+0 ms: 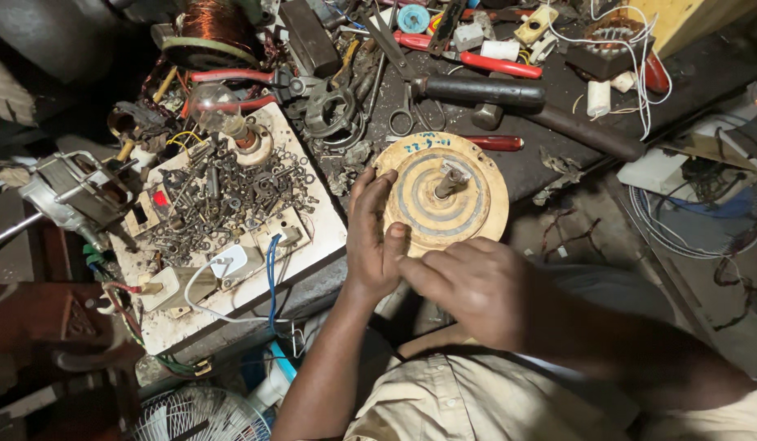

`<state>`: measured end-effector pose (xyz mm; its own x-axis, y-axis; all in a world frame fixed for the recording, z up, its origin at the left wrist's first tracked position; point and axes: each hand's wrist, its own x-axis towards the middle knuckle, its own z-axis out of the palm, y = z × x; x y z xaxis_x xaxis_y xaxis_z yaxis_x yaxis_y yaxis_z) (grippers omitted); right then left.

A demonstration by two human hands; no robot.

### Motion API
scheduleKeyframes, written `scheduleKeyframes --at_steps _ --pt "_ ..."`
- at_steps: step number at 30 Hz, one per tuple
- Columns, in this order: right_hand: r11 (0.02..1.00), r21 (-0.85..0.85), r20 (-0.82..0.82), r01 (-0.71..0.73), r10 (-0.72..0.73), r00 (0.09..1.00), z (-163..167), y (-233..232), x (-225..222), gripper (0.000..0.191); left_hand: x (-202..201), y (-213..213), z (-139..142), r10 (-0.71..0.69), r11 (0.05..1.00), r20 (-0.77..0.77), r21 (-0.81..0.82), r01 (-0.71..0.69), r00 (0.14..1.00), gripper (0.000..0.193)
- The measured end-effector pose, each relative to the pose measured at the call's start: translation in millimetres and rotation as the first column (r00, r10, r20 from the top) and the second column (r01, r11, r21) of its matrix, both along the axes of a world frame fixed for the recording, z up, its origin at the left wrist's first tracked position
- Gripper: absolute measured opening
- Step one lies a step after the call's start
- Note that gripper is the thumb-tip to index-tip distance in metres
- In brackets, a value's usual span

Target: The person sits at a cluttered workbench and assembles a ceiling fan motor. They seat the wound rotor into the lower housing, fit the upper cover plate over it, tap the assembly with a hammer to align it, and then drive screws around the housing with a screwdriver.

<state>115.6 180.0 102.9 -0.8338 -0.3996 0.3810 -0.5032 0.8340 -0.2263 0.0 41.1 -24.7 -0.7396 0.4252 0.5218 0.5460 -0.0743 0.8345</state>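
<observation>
A round tan disc [476,175] with concentric grey rings and a short metal shaft [450,180] at its centre lies at the bench's front edge. My left hand [374,237] grips the disc's left rim, fingers over its edge and thumb on its face. My right hand [476,286] lies over the disc's near rim, fingers curled and pointing left toward the left thumb. What the right fingers pinch is hidden.
A white board [313,249] heaped with several screws and nuts [223,196] and a light bulb [215,106] lies left. Behind the disc are a hammer [485,90], red-handled pliers [468,57], a copper coil [215,24]. A fan guard [199,416] sits below.
</observation>
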Motion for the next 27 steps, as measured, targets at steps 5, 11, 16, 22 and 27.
scheduleKeyframes --at_steps 5,11,16,22,27 --pt "0.998 0.051 0.032 0.032 -0.034 0.999 10.9 -10.1 -11.9 0.106 1.1 0.2 2.1 0.025 0.999 -0.011 -0.033 -0.025 1.000 0.069" --pt "0.993 -0.115 0.125 0.016 -0.002 0.992 9.1 -6.8 -9.0 0.094 -2.4 -3.3 1.4 0.063 0.991 -0.096 -0.113 -0.074 0.993 0.063" --pt "0.995 0.026 0.057 0.093 -0.094 0.994 -6.3 -17.7 2.5 0.068 -3.9 -4.1 -0.9 0.082 0.985 -0.177 -0.138 -0.107 0.981 0.061" --pt "0.989 -0.026 0.116 0.149 -0.145 0.983 -18.9 -18.1 14.8 0.071 -1.8 -3.2 2.3 0.101 0.983 -0.174 -0.135 -0.125 0.980 0.060" --pt "0.988 -0.097 0.135 0.120 -0.106 0.985 -34.2 -14.4 20.7 0.055 -1.0 -4.8 4.7 0.090 0.985 -0.206 -0.129 -0.119 0.974 0.058"
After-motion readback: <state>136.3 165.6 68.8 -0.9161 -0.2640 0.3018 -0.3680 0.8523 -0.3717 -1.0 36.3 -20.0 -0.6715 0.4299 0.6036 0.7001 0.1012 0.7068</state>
